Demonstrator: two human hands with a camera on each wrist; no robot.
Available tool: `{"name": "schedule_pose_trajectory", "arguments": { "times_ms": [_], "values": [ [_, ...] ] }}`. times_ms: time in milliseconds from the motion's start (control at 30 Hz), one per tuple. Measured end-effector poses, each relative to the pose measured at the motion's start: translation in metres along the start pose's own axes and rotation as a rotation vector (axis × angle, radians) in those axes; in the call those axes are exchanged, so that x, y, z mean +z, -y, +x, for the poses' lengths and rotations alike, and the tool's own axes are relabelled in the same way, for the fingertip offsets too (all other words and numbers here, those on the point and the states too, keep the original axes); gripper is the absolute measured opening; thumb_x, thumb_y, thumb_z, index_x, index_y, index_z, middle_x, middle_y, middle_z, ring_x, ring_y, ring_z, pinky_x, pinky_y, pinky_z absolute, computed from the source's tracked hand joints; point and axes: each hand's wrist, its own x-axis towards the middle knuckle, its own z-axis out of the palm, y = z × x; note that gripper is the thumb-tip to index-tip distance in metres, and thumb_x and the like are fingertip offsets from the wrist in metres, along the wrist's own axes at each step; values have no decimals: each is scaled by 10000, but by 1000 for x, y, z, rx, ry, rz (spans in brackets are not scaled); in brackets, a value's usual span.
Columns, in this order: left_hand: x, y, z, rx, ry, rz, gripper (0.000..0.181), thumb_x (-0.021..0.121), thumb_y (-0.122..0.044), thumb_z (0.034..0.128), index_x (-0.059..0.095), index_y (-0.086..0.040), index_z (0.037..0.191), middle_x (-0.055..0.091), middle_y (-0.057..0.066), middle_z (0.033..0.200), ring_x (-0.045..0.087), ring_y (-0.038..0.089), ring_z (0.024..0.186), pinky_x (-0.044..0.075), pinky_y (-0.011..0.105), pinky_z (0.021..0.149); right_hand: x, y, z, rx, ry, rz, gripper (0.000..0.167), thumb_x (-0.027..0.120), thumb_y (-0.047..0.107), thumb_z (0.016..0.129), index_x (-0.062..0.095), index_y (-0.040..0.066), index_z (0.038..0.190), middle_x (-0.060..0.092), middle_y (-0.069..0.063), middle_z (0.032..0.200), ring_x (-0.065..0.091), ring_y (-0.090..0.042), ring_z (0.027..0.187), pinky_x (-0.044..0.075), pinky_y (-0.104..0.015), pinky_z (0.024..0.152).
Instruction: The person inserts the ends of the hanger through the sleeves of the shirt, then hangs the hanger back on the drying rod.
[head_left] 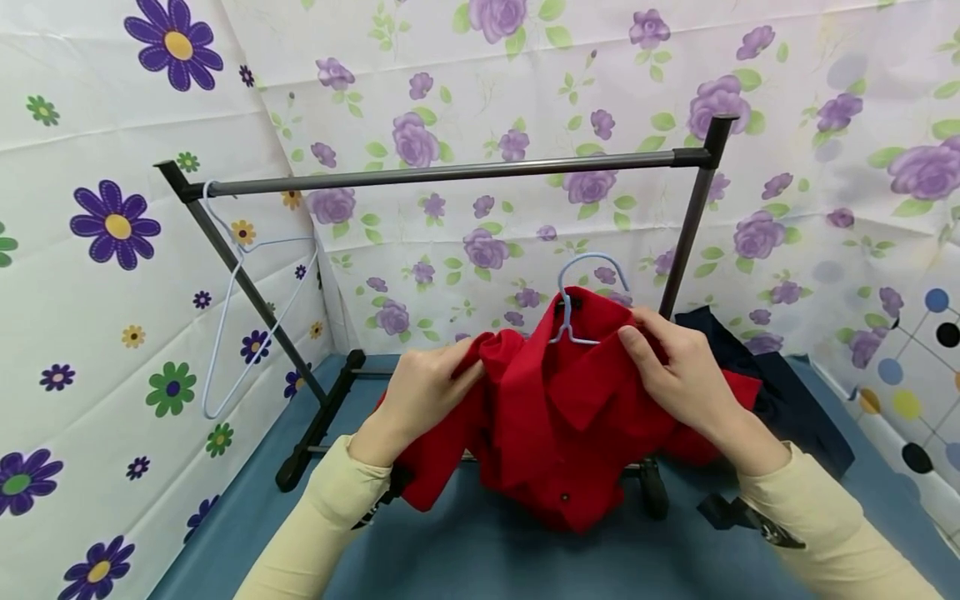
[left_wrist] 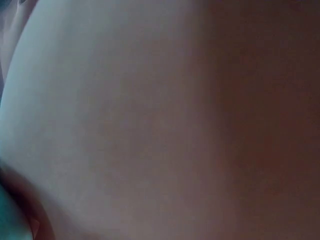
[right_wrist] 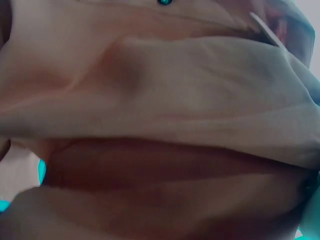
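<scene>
A red shirt [head_left: 525,425] with a collar hangs bunched between both hands in the head view. A light blue hanger [head_left: 567,312] sits inside its neck, hook up above the collar. My left hand [head_left: 423,396] grips the cloth at the shoulder on the left, fingertips partly hidden in folds. My right hand [head_left: 678,375] pinches the collar's right side between thumb and fingers. Blurred cloth or skin fills the left wrist view; I cannot tell which. Folds of the shirt [right_wrist: 200,95] fill the right wrist view, with a button near the top.
A dark metal rack [head_left: 450,173] stands behind the shirt. Another light blue hanger [head_left: 225,317] hangs at the left end of its bar. Dark navy cloth [head_left: 798,408] lies on the blue surface [head_left: 465,558] at the right. Flowered sheets [head_left: 480,92] hang behind and at the sides.
</scene>
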Motion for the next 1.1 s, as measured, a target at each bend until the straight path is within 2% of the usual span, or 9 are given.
{"name": "schedule_pose_trajectory", "arguments": {
  "times_ms": [133,233,433,500,833,967,1100],
  "values": [
    [-7,3,-1,-15,-22,-2,173,793,-68,851,630,-49,906,669,76,698,603,164,518,510,277,506,-7,-5,-1,-25,11,-5,187,545,231,1057,684,109,1028,566,81,764,509,-66,675,411,-196,641],
    [-11,5,-2,-27,-33,-1,170,793,-62,847,649,-40,934,705,100,744,639,185,546,535,298,525,-11,-8,-3,-31,20,-30,192,549,251,1057,692,131,1016,580,80,790,510,-54,696,420,-201,658],
    [-16,8,-7,-56,-45,-32,169,792,-35,842,671,-18,959,717,122,790,665,194,580,568,318,571,-17,-14,-9,-15,41,-89,156,596,159,1025,721,105,1101,708,-6,1011,617,-94,877,442,-137,869],
    [-17,9,-9,-64,-49,-41,181,791,-26,841,681,-9,984,725,134,822,680,204,606,580,331,599,-19,-16,-12,-18,41,-93,151,610,139,1014,727,107,1105,715,-15,1048,627,-102,905,429,-125,897],
    [-24,14,-14,-90,-102,-57,251,796,12,820,693,14,1049,738,166,899,705,246,668,592,383,628,-30,-31,-23,-10,71,-133,161,699,80,942,730,138,1089,706,18,1043,605,-57,904,452,-121,798],
    [-25,16,-15,-103,-113,-61,229,794,6,824,688,4,1028,733,162,876,694,239,649,588,376,607,-33,-38,-27,-50,84,-99,175,751,105,904,729,138,1075,695,36,1003,595,-32,840,485,-122,736],
    [-26,17,-16,-117,-121,-72,224,792,12,823,689,2,1021,732,162,875,691,234,645,588,378,600,-31,-45,-31,-118,60,-26,182,797,85,861,740,122,1029,692,23,929,588,-23,754,503,-129,679]
  ]
}}
